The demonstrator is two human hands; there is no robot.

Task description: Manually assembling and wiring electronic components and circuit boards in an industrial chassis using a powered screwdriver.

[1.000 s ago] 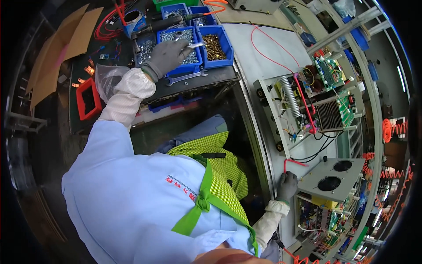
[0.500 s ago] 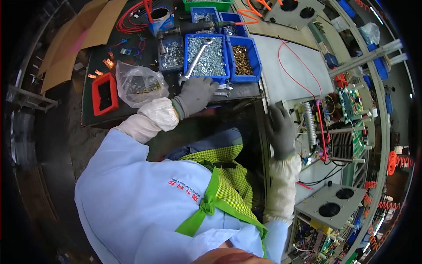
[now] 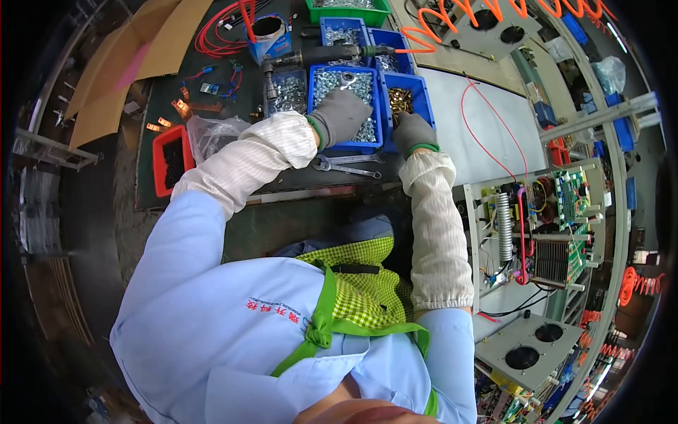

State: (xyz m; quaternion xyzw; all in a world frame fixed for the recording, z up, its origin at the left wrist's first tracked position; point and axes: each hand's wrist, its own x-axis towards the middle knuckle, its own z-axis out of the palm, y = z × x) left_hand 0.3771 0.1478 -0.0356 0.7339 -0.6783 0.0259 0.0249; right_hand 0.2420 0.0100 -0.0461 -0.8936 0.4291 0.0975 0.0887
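Grey-gloved, my left hand point(image 3: 342, 117) is closed over the blue bin of silver fasteners point(image 3: 326, 79), its fingers curled down and what they hold hidden. A combination wrench lies across this bin; its ring end point(image 3: 347, 79) shows just beyond the hand, while the hand covers its shank. My right hand point(image 3: 414, 133), also gloved, reaches into the neighbouring blue bin point(image 3: 417, 90) of brass-coloured fasteners point(image 3: 400, 100). Its fingers are bent together among them, with the tips out of sight. Nearer me, wrenches point(image 3: 353, 171) lie at the table edge below the bins.
An air ratchet point(image 3: 318, 55) with an orange coiled hose point(image 3: 431, 35) rests behind the bins. To the left are a clear plastic bag point(image 3: 212, 134) and a red tray point(image 3: 157, 161). Open electronic assemblies point(image 3: 547, 233) and a grey two-fan panel point(image 3: 519, 346) stand on the right.
My right hand has moved from beside the electronics up and left into the brass fastener bin. My left hand has gone from the near table edge forward over the silver fasteners.
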